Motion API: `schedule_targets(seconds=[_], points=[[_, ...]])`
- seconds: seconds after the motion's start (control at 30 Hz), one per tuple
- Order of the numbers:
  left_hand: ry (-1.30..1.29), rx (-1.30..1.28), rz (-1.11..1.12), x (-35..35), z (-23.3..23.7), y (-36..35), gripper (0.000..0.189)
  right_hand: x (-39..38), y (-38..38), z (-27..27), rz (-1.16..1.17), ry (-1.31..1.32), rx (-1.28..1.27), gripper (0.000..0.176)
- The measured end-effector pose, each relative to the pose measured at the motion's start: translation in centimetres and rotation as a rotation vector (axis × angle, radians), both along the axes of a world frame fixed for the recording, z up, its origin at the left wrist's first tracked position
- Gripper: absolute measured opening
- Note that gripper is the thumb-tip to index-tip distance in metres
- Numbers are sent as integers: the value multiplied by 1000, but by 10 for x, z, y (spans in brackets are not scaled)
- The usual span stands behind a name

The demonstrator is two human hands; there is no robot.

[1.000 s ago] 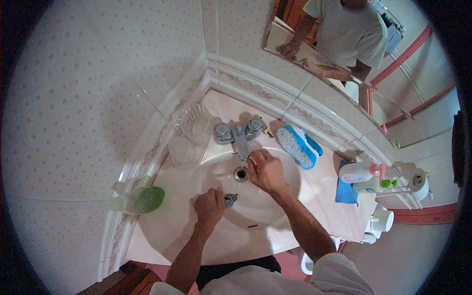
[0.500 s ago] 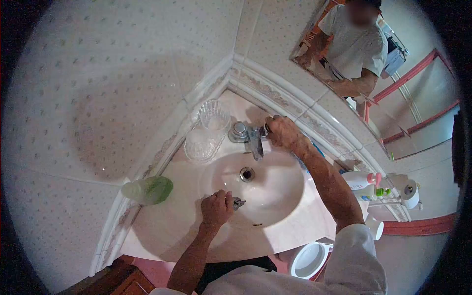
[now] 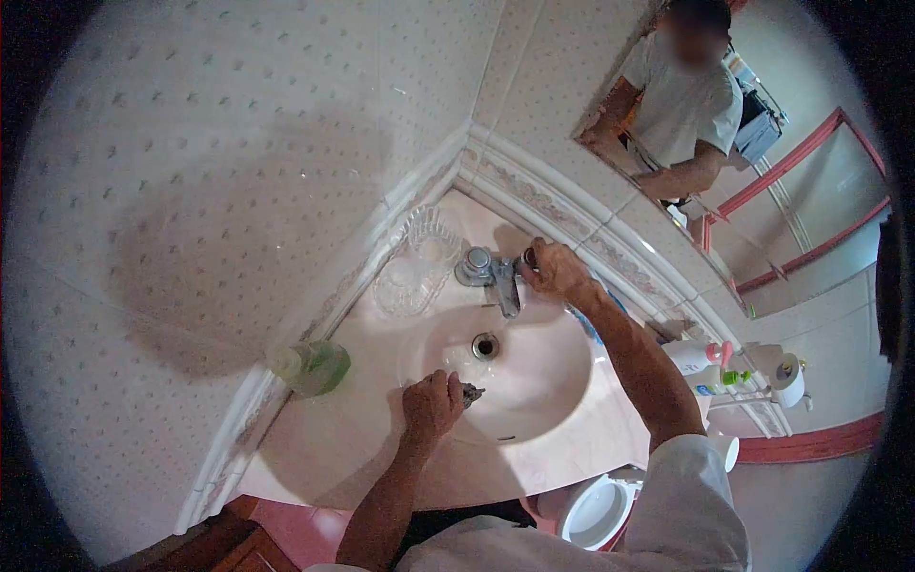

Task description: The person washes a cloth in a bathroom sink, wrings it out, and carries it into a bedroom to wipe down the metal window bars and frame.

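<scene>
My right hand (image 3: 562, 274) is closed around the right-hand knob of the chrome faucet (image 3: 509, 298), and its fingers hide most of that knob. Low over the near left part of the pink sink basin (image 3: 548, 386), my left hand (image 3: 431, 406) is closed on a small dark grey, crumpled wad (image 3: 471, 395). The wad sticks out past the fingertips toward the basin; I cannot tell what kind of thing it is. Beyond it lies the metal-rimmed drain (image 3: 485, 346). No stream of water shows under the spout.
Left of the faucet stands a ribbed clear glass dish (image 3: 410, 281). A green soap bottle (image 3: 324, 368) is by the left wall. On the right are a pink-topped pump bottle (image 3: 694, 357) and a toilet paper roll (image 3: 787, 379). A mirror (image 3: 801, 200) hangs above; a toilet (image 3: 596, 513) is below.
The whole view has shifted slightly, so the counter and faucet appear farther right. Both hands keep their holds, the right on the knob and the left on the grey wad.
</scene>
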State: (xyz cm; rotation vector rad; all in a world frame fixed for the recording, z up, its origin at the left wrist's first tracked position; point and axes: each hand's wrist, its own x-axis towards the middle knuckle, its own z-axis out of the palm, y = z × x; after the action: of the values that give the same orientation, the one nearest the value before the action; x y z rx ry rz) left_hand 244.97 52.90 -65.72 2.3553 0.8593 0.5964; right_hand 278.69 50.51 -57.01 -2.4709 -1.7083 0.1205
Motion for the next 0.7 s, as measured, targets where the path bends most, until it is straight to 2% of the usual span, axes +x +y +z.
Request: schedule_targets(seconds=[0.03,0.1,0.2,0.23,0.33,0.37,0.43,0.47,0.53,0.6,0.67,0.7], points=[[7,19,1,-2,1,-2,34,-8,3,3,-9,12,-4,46],[16,30,0,-2,-7,-3,35,-27,14,8,-248,-57,-8,41],[15,16,1,0,-3,-4,36,-40,19,17,-329,-26,109,41],[27,-15,-6,-1,1,-3,36,-39,22,23,-364,36,46,42],[14,-8,-23,-2,0,-3,34,-39,32,25,-394,-44,-32,44],[12,-1,-11,-3,-2,-1,34,-36,35,26,-382,-45,-24,44],[52,19,-18,-2,0,-3,32,-30,26,33,-190,6,-155,43],[55,10,-10,-2,-1,-4,32,-26,22,32,-181,8,-164,43],[9,23,27,-1,1,-6,32,-15,12,19,22,-19,-125,41],[23,-1,30,-2,0,-5,32,-10,14,8,41,-2,-131,40],[38,-21,22,-2,-1,-5,32,-18,18,1,-102,-102,-72,40],[45,-2,26,-2,-2,-5,31,-19,16,2,-96,-43,-79,40]])
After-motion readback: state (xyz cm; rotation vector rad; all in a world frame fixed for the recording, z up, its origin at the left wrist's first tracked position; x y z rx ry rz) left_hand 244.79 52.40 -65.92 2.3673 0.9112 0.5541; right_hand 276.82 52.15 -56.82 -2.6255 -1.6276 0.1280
